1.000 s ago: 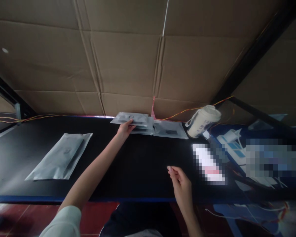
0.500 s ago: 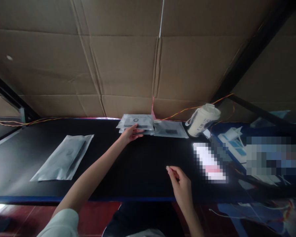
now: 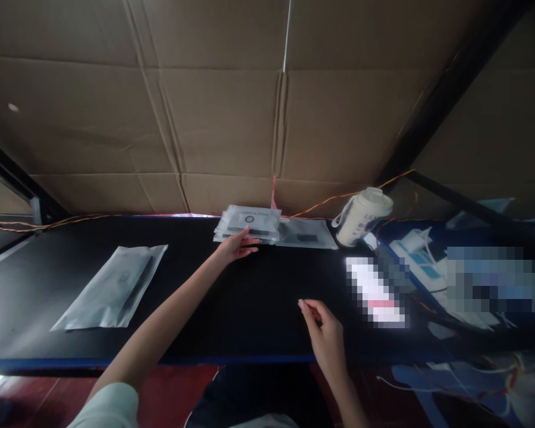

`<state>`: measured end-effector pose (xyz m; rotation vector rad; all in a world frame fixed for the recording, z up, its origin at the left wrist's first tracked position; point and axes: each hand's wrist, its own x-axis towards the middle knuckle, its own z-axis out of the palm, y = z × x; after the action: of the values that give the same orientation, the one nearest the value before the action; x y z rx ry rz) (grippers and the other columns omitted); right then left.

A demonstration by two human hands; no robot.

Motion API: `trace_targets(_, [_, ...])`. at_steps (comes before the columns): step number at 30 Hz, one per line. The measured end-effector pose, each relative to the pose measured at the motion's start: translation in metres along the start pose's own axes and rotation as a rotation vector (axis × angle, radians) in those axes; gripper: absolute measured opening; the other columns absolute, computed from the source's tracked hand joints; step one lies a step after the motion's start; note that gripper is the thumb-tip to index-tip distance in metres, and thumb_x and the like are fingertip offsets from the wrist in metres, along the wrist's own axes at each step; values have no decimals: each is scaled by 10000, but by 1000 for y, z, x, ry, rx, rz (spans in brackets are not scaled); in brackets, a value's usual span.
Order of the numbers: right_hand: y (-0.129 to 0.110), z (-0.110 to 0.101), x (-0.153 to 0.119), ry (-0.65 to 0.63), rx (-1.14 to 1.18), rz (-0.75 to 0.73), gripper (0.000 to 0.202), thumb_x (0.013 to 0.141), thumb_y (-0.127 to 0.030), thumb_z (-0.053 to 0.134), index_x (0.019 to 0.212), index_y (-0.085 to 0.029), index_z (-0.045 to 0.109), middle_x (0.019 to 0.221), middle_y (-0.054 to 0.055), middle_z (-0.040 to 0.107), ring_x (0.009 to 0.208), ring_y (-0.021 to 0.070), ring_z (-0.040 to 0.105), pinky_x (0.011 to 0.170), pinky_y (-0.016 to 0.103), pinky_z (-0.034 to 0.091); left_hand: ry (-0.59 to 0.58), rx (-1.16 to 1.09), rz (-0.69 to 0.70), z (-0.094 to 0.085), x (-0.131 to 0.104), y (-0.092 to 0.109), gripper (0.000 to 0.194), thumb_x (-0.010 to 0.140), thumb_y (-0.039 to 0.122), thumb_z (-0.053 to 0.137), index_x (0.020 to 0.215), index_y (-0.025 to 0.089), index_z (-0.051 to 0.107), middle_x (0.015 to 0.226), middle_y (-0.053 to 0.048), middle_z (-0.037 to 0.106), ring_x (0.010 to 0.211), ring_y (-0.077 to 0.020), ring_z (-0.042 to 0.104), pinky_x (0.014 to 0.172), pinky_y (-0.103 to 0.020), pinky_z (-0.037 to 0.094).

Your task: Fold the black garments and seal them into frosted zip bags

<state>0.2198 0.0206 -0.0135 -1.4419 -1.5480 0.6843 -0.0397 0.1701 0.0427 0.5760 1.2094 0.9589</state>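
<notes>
My left hand (image 3: 239, 245) reaches to the back of the black table, its thumb on top of a stack of frosted plastic pouches (image 3: 254, 219) and its fingers at their front edge. The top pouch bears dark print. Right beside the stack lies another flat pouch (image 3: 310, 233) with a dark patch. Over the table's front part hovers my right hand (image 3: 323, 324), thumb and fingertips pressed together; anything between them is too small to make out. A larger frosted pouch (image 3: 111, 288) lies at the left.
A pale lidded cup (image 3: 363, 219) stands at the back right, near a blurred bright rectangle (image 3: 377, 294). White items (image 3: 417, 252) and cables lie further right. Cardboard (image 3: 218, 119) rises behind the black table (image 3: 232, 315).
The top pouch of the stack has shifted slightly right and turned a little under my left hand. My right hand keeps its pose. The whole view has moved slightly.
</notes>
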Motion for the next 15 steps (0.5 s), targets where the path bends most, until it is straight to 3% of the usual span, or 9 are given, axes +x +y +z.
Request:
trace_targets(3, [-2,0,1,2,-9,-6,324,892,-474,513,892,-197,680,835,55,701,720,178,640,658,263,502,-51,36,5,-1,-11,-3,390,918,490,481,943,144,658,932,-132,728,661,-177,700,495,-220,530])
trace_targets(9, [0,0,-3,8,-23,-11,334,894,-478,509,900,-192,682,851,67,711,728,187,654,653,273,519,-59,188,104,3,-46,-8,375,884,468,546,907,124,694,950,-164,737,670,-211,718,532,-256,537])
trace_targets(12, [-6,-3,2,14,-33,-26,333,909,-467,490,920,-190,675,847,68,709,721,185,662,624,271,527,65,311,259,-12,-74,-5,304,831,409,630,942,132,692,940,-137,739,733,-212,707,574,-255,530])
trace_targets(15, [-30,1,29,16,-114,-221,318,930,-432,472,1027,-192,657,959,88,695,860,209,663,698,303,547,299,433,443,-50,-108,-1,249,797,372,653,945,173,675,949,-85,726,867,-210,671,652,-241,515])
